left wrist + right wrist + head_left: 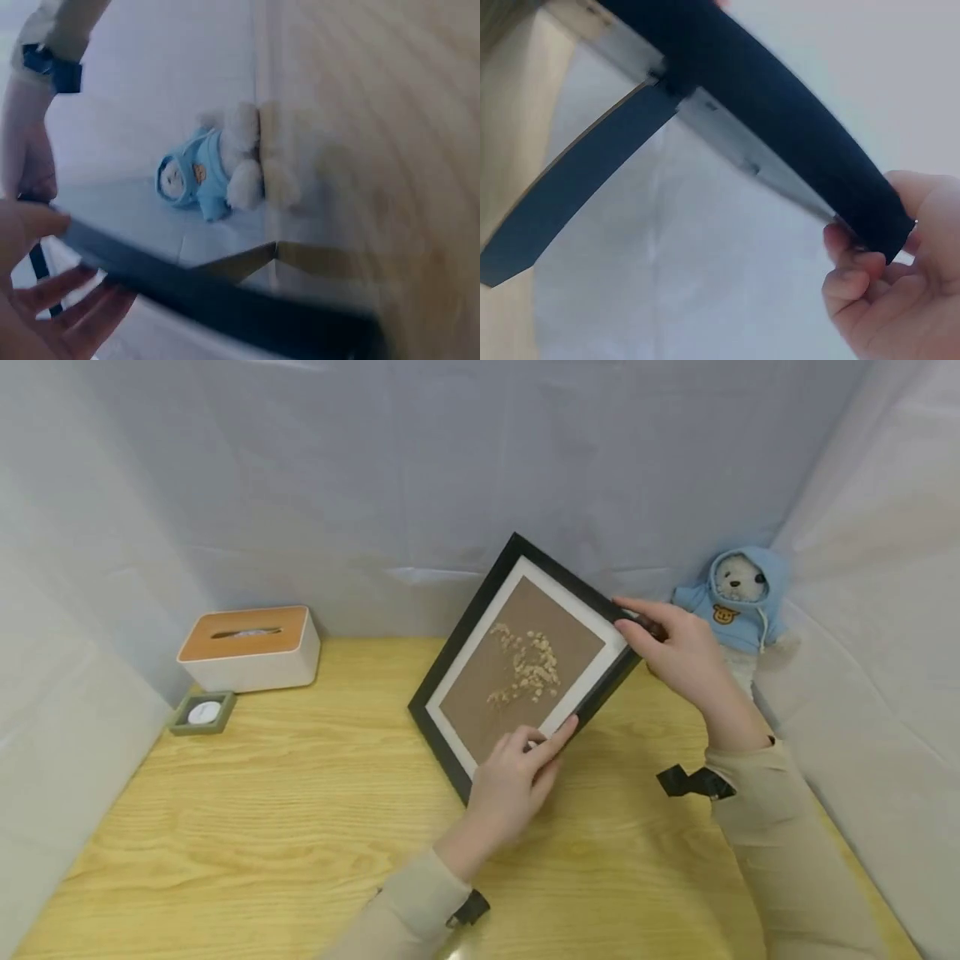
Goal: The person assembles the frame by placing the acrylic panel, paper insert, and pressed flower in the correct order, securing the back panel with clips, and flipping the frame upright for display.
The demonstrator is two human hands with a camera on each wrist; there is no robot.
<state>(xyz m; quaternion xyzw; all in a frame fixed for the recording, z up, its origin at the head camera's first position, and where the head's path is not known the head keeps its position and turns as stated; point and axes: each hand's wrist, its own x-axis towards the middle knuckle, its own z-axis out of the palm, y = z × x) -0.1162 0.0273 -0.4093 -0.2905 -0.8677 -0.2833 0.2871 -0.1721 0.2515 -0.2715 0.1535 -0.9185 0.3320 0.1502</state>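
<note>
A black picture frame (pixel 468 693) with a white mat and pale dried flowers on brown leans tilted above the wooden table, one corner pointing up. My left hand (pixel 510 781) grips its lower right edge, with fingers behind the edge in the left wrist view. At the right corner my right hand (pixel 686 652) pinches the frame between thumb and fingers. From the back of the frame (pixel 780 112) in the right wrist view, a dark stand leg (pixel 585 180) sticks out at an angle.
A stuffed bear (pixel 738 602) in a blue hoodie sits at the back right, close to my right hand. To the left stand a tissue box (pixel 251 668) with a wooden lid and a small green square tray (pixel 180 718) holding a white disc. Pale sheets enclose the table.
</note>
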